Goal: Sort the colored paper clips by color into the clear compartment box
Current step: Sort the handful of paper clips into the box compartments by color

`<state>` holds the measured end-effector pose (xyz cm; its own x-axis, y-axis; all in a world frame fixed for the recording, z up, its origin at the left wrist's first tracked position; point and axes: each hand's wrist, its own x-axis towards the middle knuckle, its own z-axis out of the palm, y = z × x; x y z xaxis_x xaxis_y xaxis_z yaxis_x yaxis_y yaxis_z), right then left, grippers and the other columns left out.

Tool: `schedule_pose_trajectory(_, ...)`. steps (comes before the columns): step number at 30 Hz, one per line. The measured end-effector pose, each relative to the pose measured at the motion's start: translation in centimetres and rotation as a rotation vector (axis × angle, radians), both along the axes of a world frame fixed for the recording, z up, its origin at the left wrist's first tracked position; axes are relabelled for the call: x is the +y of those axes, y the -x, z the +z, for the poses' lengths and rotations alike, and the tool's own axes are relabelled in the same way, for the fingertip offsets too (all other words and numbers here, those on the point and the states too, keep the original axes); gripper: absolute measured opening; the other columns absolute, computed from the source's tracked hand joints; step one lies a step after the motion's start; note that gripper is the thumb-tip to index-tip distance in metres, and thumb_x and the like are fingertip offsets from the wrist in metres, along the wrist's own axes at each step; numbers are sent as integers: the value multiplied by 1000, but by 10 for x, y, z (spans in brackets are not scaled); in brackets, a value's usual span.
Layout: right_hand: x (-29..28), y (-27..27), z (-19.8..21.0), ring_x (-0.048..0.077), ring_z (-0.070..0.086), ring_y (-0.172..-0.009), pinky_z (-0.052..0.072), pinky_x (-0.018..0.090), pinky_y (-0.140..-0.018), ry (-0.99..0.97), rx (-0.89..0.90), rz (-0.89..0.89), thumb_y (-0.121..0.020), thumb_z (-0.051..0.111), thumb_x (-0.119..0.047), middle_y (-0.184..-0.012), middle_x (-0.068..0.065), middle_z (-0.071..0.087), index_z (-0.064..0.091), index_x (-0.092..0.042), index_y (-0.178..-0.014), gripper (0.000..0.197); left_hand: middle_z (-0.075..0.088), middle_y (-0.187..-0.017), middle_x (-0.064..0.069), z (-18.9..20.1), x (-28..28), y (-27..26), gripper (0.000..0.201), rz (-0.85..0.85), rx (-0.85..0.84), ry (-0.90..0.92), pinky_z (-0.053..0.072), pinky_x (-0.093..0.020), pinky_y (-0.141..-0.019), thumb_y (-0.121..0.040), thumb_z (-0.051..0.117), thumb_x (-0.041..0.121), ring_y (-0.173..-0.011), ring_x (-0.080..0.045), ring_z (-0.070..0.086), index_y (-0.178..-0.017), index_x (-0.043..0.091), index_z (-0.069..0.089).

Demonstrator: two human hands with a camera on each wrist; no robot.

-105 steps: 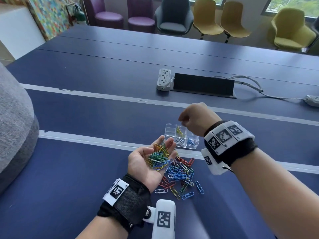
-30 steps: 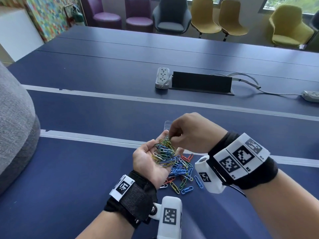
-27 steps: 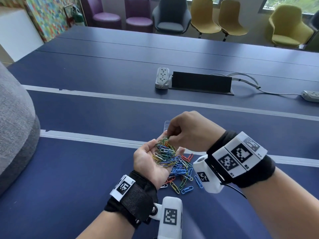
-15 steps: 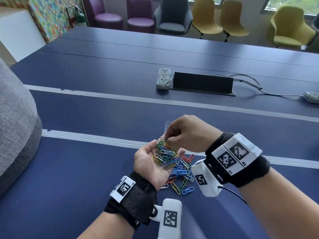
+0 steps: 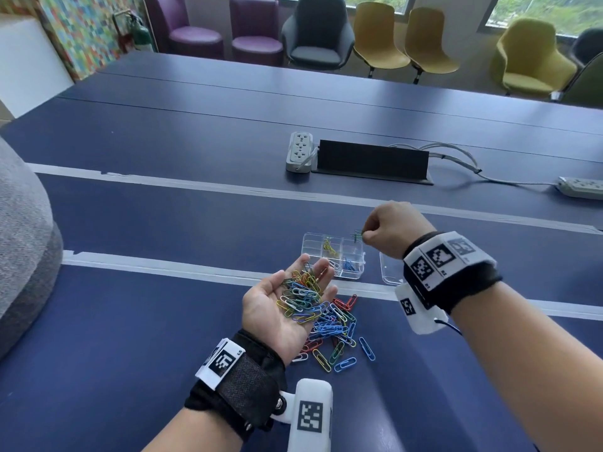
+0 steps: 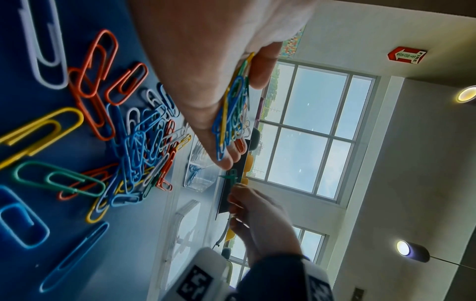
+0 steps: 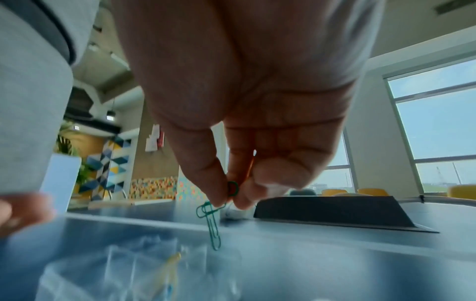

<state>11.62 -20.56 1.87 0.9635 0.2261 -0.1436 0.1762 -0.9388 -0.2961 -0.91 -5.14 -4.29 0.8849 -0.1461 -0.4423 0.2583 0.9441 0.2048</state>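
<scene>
My left hand [image 5: 287, 298] lies palm up with a heap of mixed colored paper clips [image 5: 301, 296] [image 6: 231, 114] cupped in it. Under and beside it a loose pile of clips [image 5: 336, 331] [image 6: 134, 142] lies on the blue table. The clear compartment box [image 5: 332, 256] [image 6: 198, 173] stands just beyond, with yellow clips [image 5: 329, 247] in a far cell and blue clips [image 5: 348, 265] in a near one. My right hand [image 5: 363, 235] [image 7: 229, 201] pinches green paper clips [image 5: 356, 235] [image 7: 212, 222] over the box's far right cell.
The box's clear lid [image 5: 390, 270] lies to its right, partly behind my right wrist. Farther back sit a white power strip [image 5: 299, 151], a black cable hatch [image 5: 372, 161] and cables [image 5: 456, 154]. A grey cushion [image 5: 23, 243] stands at the left.
My right hand has left the heap in my left palm and moved up and right over the box, carrying green clips. The left hand stays palm up.
</scene>
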Motion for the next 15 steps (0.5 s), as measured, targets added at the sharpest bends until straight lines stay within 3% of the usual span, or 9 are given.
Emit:
schedule_pose_trajectory(10, 10, -13, -35, 27, 65, -88, 55, 38, -84, 84, 22, 34, -77, 59, -11, -99, 6, 70, 72, -18, -93, 22, 57, -127, -27, -2, 6, -1, 44, 13, -39, 13, 38, -51, -102, -91, 32, 19, -118, -41, 54, -123, 1, 55)
schedule_pose_trajectory(15, 5, -5, -18, 24, 65, -89, 53, 32, -84, -5, -22, 47, -81, 59, -15, -98, 3, 72, 73, -18, -92, 19, 57, -128, -27, -1, 3, -2, 44, 15, -41, 9, 42, -51, -97, -91, 32, 21, -113, -41, 57, -121, -1, 56)
